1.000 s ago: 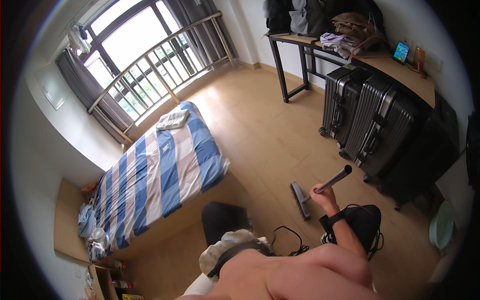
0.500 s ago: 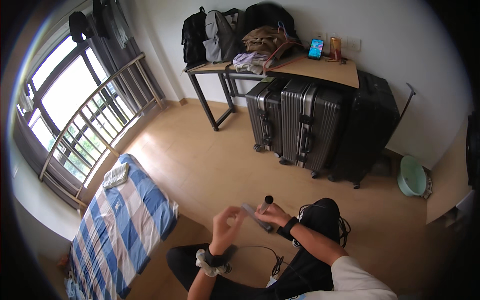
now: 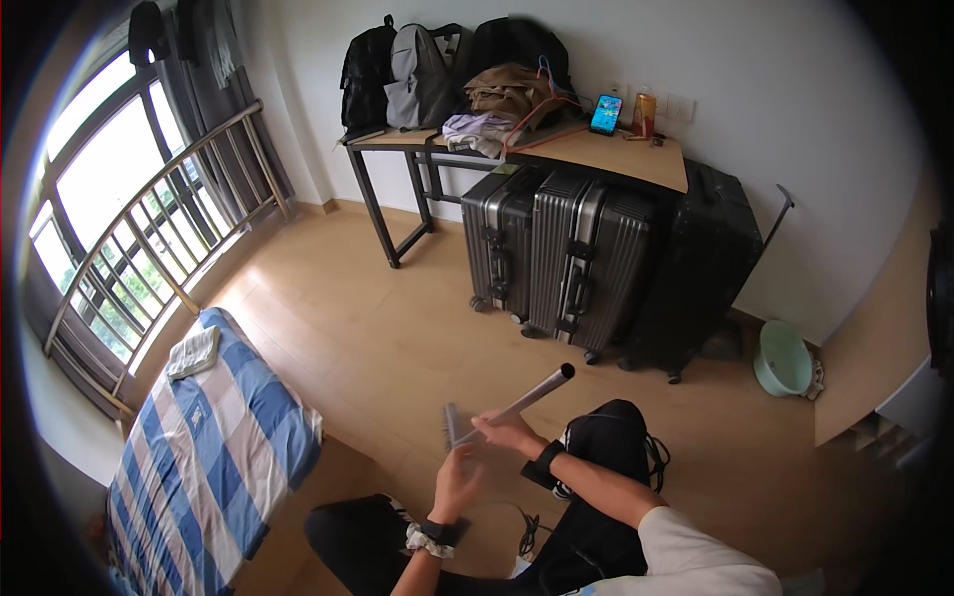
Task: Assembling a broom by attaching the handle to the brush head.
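A long grey tube (image 3: 535, 391) with a dark end slants up and to the right above my lap. My right hand (image 3: 509, 434) is closed around its lower part, with a black band on the wrist. My left hand (image 3: 458, 484), slightly blurred, has its fingers closed at the tube's lower end. From there a narrow grey brush head (image 3: 450, 421), seemingly with bristles, sticks up. Whether the tube and head are joined is hidden by my fingers. A black band and a pale scrunchie (image 3: 427, 540) circle my left wrist.
My bent legs in black trousers surround the hands, with dark cable (image 3: 532, 531) on the floor between them. A checked bed (image 3: 214, 437) stands at left. Beyond are suitcases (image 3: 586, 263) under a desk (image 3: 636, 159) holding backpacks, clothes and a phone. A green basin (image 3: 783, 360) sits at right.
The tube has tilted from pointing toward the view to lying sideways, showing its length. The brush head has swung to the left of my right hand. My left hand has lowered and closed in.
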`<act>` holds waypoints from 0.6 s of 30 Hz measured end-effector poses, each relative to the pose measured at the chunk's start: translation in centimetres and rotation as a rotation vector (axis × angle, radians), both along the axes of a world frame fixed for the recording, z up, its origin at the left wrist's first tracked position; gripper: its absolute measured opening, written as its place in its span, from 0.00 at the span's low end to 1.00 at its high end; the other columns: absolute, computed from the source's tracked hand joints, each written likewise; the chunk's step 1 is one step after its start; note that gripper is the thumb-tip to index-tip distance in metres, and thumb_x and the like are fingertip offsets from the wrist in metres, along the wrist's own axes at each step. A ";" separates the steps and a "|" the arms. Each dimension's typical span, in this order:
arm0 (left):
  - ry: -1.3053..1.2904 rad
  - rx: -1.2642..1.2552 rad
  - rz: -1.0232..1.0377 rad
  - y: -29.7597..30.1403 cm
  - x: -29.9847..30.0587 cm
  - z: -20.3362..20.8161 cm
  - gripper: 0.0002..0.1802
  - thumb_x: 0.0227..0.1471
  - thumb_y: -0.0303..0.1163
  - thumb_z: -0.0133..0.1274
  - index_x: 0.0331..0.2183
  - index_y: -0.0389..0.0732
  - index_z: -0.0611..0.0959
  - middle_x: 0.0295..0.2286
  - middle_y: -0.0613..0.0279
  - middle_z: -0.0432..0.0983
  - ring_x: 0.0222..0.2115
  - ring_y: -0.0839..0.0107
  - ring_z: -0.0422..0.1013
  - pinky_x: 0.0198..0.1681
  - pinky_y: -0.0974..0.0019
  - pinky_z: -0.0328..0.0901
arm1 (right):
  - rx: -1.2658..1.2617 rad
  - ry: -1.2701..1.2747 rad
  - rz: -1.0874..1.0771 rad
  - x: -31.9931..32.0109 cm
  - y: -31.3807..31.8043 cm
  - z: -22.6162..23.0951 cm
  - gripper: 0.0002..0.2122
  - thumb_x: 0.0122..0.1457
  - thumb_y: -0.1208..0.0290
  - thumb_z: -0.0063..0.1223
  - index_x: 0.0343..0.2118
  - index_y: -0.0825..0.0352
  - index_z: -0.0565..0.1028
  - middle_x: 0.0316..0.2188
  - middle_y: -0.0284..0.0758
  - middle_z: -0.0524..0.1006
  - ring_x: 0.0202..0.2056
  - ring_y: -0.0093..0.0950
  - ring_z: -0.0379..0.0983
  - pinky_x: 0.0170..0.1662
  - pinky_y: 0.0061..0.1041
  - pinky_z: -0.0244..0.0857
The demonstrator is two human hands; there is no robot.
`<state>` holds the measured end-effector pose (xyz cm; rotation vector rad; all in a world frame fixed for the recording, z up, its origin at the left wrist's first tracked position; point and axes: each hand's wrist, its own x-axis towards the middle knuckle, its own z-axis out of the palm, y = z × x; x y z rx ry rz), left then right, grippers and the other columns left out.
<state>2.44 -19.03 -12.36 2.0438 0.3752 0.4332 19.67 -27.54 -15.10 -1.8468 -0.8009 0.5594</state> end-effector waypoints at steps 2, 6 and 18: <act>-0.004 -0.011 -0.007 -0.1 0.3 -1.1 0.27 0.48 0.31 0.58 0.51 0.38 0.71 0.43 0.51 0.75 0.42 0.63 0.74 0.37 0.67 0.71 | -0.003 0.038 0.055 -0.1 -0.2 -0.7 0.15 0.59 0.60 0.50 0.28 0.68 0.77 0.17 0.38 0.74 0.22 0.27 0.72 0.29 0.29 0.64; 0.065 -0.024 -0.045 -0.4 0.4 -2.8 0.36 0.47 0.32 0.59 0.57 0.39 0.66 0.49 0.47 0.71 0.49 0.59 0.70 0.40 0.65 0.71 | -0.065 -0.155 0.144 -0.4 -0.7 -0.4 0.13 0.58 0.62 0.50 0.28 0.68 0.77 0.19 0.38 0.75 0.24 0.29 0.74 0.30 0.29 0.66; 0.122 -0.041 -0.137 -1.8 0.1 -2.0 0.43 0.46 0.36 0.57 0.61 0.41 0.57 0.50 0.39 0.67 0.48 0.49 0.69 0.50 0.57 0.65 | -0.083 -0.296 -0.011 0.0 -1.6 0.6 0.09 0.55 0.70 0.47 0.27 0.69 0.76 0.21 0.43 0.76 0.24 0.35 0.76 0.29 0.32 0.67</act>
